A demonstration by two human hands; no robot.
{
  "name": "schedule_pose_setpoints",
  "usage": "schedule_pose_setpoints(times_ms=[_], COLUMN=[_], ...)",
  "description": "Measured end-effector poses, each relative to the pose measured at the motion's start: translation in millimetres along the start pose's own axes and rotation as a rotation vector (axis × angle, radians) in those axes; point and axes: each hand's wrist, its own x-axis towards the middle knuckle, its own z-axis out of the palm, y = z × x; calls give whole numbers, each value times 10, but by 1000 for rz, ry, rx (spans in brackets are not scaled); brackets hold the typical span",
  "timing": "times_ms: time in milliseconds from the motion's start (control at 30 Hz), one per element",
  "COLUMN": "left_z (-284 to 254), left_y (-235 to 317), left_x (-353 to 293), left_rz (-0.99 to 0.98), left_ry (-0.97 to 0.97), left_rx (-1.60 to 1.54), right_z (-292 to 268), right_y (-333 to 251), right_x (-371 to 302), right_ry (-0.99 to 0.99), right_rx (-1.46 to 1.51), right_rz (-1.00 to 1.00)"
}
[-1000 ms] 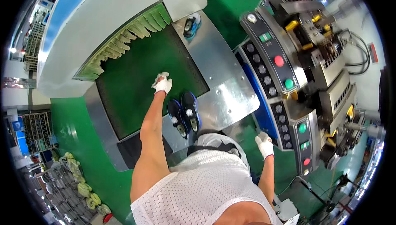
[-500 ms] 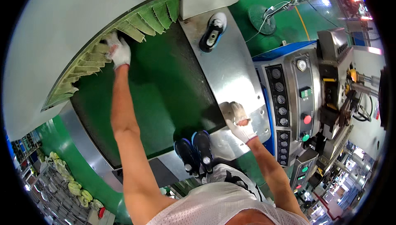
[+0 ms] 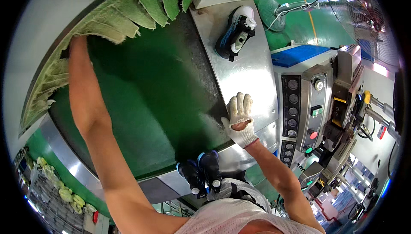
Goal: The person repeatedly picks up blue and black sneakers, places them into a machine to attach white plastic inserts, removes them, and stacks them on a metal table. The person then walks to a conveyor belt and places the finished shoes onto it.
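Observation:
My left forearm (image 3: 87,92) reaches over a green conveyor belt (image 3: 141,101) and under a curtain of green fabric flaps (image 3: 124,15). The flaps hide that hand, so its fingers and anything in them are out of sight. My right hand (image 3: 242,122), in a white knit glove, is at the belt's right edge above the metal side plate (image 3: 239,79). Its fingers are outstretched and it holds nothing. Two dark shoes (image 3: 200,172) stand side by side at the belt's near end. Farther up the metal plate lies a black shoe with a white toe (image 3: 235,32).
A control panel (image 3: 302,109) with round gauges and coloured buttons rises to the right. Behind it is a floor fan (image 3: 355,7). The white housing (image 3: 38,32) overhangs the belt at the far left. A wire rack (image 3: 53,199) stands at lower left.
My left hand has pushed farther under the flaps and vanished from sight. The right hand's fingers show more clearly spread. The view has shifted closer to the curtain.

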Motion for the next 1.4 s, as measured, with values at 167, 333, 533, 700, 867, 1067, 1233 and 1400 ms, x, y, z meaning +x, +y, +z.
schedule_pose_setpoints(times_ms=[167, 333, 533, 700, 867, 1067, 1233, 1400], left_z=[172, -485, -558, -1144, -1793, -2780, -3374, -4028], left_y=[-112, 670, 1027, 1336, 1797, 2951, 3842, 5593], left_x=[-550, -2568, -4088, -5453, -6658, -7464, -7827, -7555], left_rz=[147, 580, 498, 379, 616, 955, 1373, 1491], left_ry=[137, 299, 133, 49, -371, -746, -966, -738], left_rx=[-84, -423, -489, -1037, -1646, -1986, -1754, -1491], right_z=[-475, -533, -573, -540, -1108, -1373, -1784, -1891], right_y=[-36, 97, 241, 481, 851, 1084, 1925, 2629], right_x=[116, -53, -938, -2155, -2822, -3232, -3996, -4398], right_ry=[-47, -119, -406, -150, -264, 10, 392, 674], right_rx=[128, 109, 706, 1118, 1911, 2598, 2675, 2655], right_rz=[-53, -57, 237, 332, 425, 393, 135, 15])
